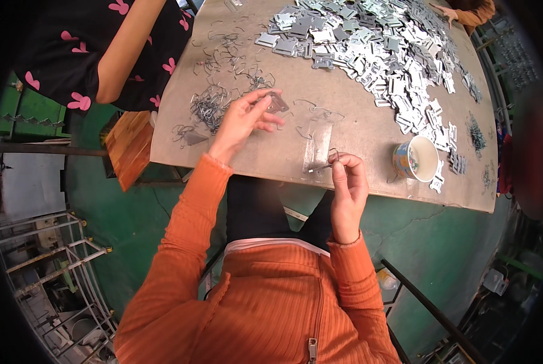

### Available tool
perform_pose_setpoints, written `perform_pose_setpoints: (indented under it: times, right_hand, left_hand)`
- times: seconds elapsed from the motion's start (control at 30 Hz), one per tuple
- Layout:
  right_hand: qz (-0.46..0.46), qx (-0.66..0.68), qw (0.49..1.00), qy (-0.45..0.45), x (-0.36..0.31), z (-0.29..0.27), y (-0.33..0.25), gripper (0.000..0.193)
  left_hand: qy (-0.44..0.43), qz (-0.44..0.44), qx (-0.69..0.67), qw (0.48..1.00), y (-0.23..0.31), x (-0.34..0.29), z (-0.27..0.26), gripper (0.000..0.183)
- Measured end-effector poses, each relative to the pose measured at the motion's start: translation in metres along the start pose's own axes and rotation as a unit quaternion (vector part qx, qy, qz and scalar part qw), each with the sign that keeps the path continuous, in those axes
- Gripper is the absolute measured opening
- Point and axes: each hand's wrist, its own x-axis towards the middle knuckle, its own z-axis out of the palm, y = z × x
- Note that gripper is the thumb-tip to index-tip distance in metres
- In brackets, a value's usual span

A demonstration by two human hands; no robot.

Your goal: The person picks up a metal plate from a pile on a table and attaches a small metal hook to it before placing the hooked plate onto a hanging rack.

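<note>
My left hand (242,123) holds a small flat metal plate (277,104) between thumb and forefinger, its other fingers loosely curled. It is just above the brown-covered table (368,145), beside a tangled heap of bent wire pieces (212,108). Close to the table's near edge, my right hand (349,191) pinches a thin bent wire piece (334,155) at the fingertips. Between the hands, a strip of clear tape (318,147) lies on the table. Loose bent wires (320,110) are scattered just beyond it.
A large heap of silvery metal plates (374,51) covers the far right. A patterned paper cup (425,159) stands right of my right hand. A person in a black, pink-patterned shirt (71,67) is at the left; another person's hand (446,13) rests at the far right.
</note>
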Motion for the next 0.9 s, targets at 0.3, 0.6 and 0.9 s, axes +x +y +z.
perform_pose_setpoints:
  times: [0.3, 0.6, 0.9]
  right_hand:
    - [-0.036, -0.045, 0.998, -0.034, -0.008, 0.021, 0.0, 0.004]
    - [-0.091, -0.082, 0.992, -0.04, 0.0, 0.028, -0.005, 0.005]
    - [-0.216, -0.249, 0.942, -0.07, 0.031, 0.029, 0.004, 0.009]
  left_hand:
    - [0.034, 0.086, -0.129, 0.987, 0.017, -0.043, 0.043, 0.055]
    - [0.032, 0.157, -0.103, 0.982, 0.042, -0.065, 0.069, 0.065]
    - [0.1, 0.309, -0.053, 0.944, 0.05, -0.068, 0.066, 0.064]
